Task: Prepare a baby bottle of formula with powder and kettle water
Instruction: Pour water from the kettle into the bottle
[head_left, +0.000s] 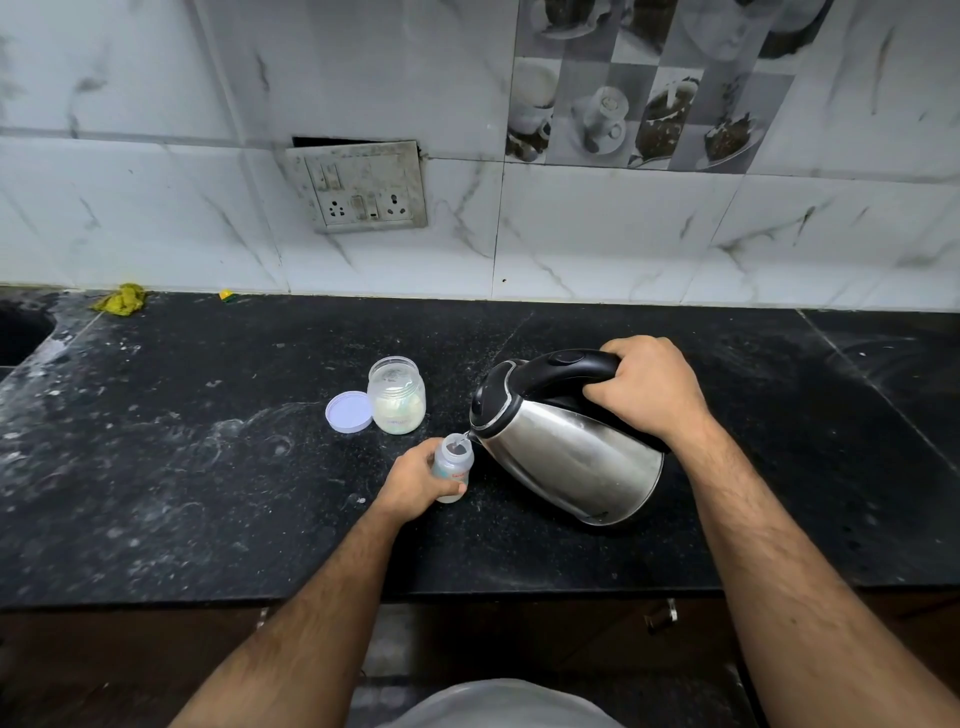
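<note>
The baby bottle (453, 467) is standing upright and uncapped on the black counter (208, 493), and a thin stream of water is running into its open mouth from the spout of the steel kettle (566, 447), which is being tipped forward so that the spout is hanging right at the bottle's rim. The left hand (415, 486) is reaching in from below with the forearm stretched straight across the counter edge, and its fingers are wrapping around the lower part of the bottle, closed firmly on it, with the thumb tip showing on the near side. The right hand (647, 387) is coming in from the far side of the kettle, wrist bent and knuckles up, clenched tight over the rear end of the black handle, bearing the kettle at a slant with its base lifted off the counter toward the person. Just beyond the left hand's grip, an open clear jar (397, 397) is sitting with pale powder filling its lower half, and its round white lid (349, 411) is lying flat, touching the jar on the side away from the kettle. Well beyond both grips, a yellow cloth (120, 300) is lying crumpled against the marble wall tiles, and a grimy switch plate (361, 187) is hanging on the wall above.
</note>
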